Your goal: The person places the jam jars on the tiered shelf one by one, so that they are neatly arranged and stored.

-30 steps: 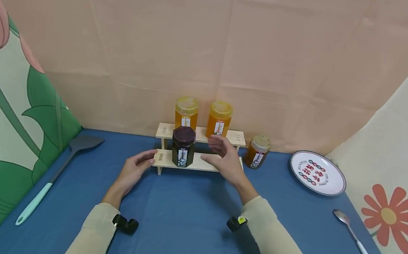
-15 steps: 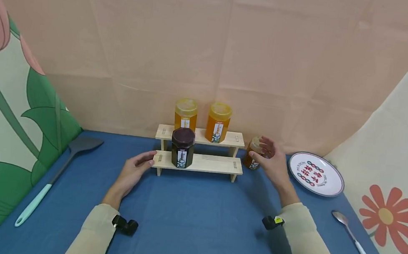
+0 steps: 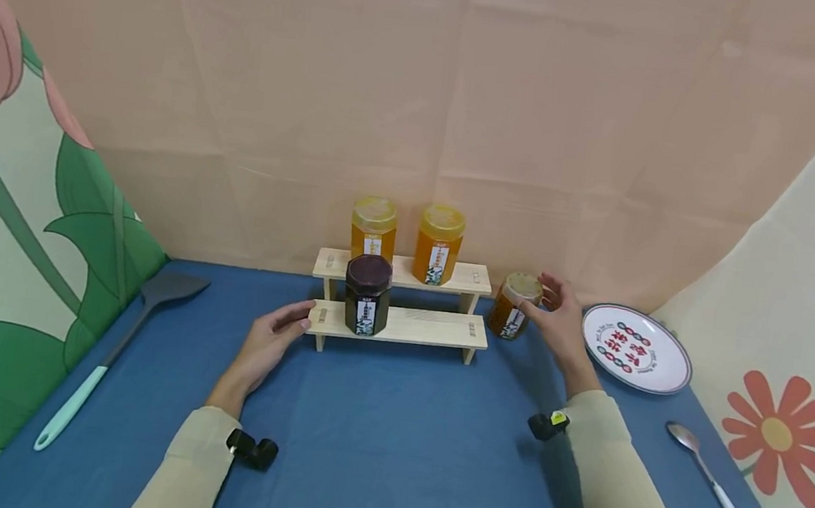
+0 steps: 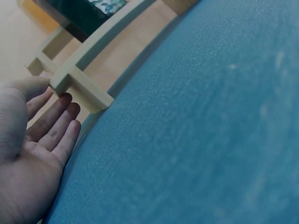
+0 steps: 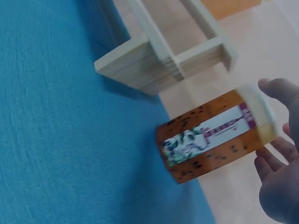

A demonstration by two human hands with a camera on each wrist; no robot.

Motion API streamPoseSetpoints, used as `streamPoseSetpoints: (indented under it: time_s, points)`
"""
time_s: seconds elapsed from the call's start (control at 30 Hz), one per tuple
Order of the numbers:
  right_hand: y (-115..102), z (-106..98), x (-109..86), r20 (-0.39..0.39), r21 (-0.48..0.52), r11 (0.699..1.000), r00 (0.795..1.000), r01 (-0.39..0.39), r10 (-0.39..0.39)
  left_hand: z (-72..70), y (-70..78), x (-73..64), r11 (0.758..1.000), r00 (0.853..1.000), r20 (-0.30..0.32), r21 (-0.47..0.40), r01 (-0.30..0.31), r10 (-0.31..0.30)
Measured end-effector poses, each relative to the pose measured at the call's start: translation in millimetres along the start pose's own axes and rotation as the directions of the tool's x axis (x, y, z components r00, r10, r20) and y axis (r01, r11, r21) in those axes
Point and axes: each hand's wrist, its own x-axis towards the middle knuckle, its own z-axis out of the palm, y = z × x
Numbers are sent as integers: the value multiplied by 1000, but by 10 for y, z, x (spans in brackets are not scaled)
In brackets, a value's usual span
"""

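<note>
A two-tier wooden stand (image 3: 429, 329) sits near the back of the blue-covered table. Its front tier bears a dark-lidded jar (image 3: 367, 298); two yellow-lidded honey jars (image 3: 373, 229) (image 3: 440, 245) occupy the back tier. My left hand (image 3: 270, 347) holds the front tier's left end, thumb at the board and fingers just beneath it (image 4: 77, 60). Right of the stand, an amber honey jar (image 3: 515, 306) with dark flecks stands on the cloth. My right hand (image 3: 559, 328) is beside its lid, fingers spread; the thumb tip is close, but contact cannot be told.
A white plate (image 3: 636, 349) with red lettering lies to the right of my right hand. A spoon (image 3: 716, 492) with a white handle is at the far right. A grey spatula (image 3: 123, 351) with a mint handle lies at the left. A peach cloth backdrop (image 3: 281, 105) rises behind.
My right hand has moved right, from in front of the stand to the amber jar, then drawn back slightly from its lid. The left hand stays at the stand's end.
</note>
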Motion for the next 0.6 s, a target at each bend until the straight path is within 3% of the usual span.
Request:
streamPoseSetpoints:
  time_s: [0.13,0.37,0.6]
  points:
    - [104,50,36,24,22,998,998,-51,51,10,-9,9,1000,1000,-1,-3,-5,5]
    - [232,128,38,27,-24,989,989,-146,147,18,8,9,1000,1000,1,-5,-7,7]
    - [266,144,48,15,28,986,986,-167,167,15,12,10,1000,1000,-7,-7,-3,3]
